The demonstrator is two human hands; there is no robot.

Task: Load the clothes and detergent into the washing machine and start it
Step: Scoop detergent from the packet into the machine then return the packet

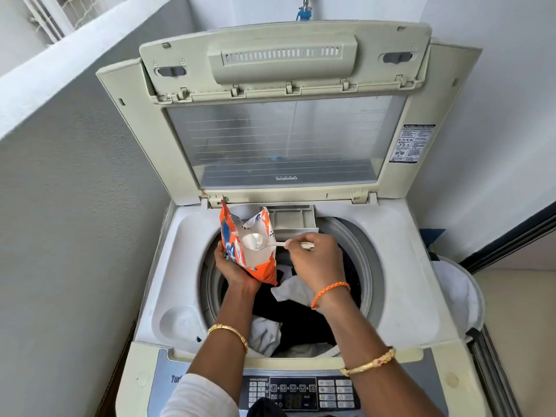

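Over the open drum I see my left hand (233, 270) wrapped around the orange detergent pouch (248, 242), held upright with its mouth open. My right hand (316, 257), just beside it, pinches a spoon (264, 242) whose powder-filled bowl sits at the pouch mouth. Below both hands, dark and white clothes (298, 311) lie inside the washing machine (400, 284).

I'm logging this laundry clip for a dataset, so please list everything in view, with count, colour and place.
Washing machine: one, cream, centre.
Lid: one, cream with clear pane, raised at back.
Clothes: several, black and white, in drum.
Detergent packet: one, orange, over drum.
Spoon: one, white, heaped with powder, at packet mouth.
Dispenser drawer: one, grey, behind drum.
Control panel: one, dark, front edge.
Basket: one, white, right of machine.
Left hand: grip on packet.
Right hand: grip on spoon.
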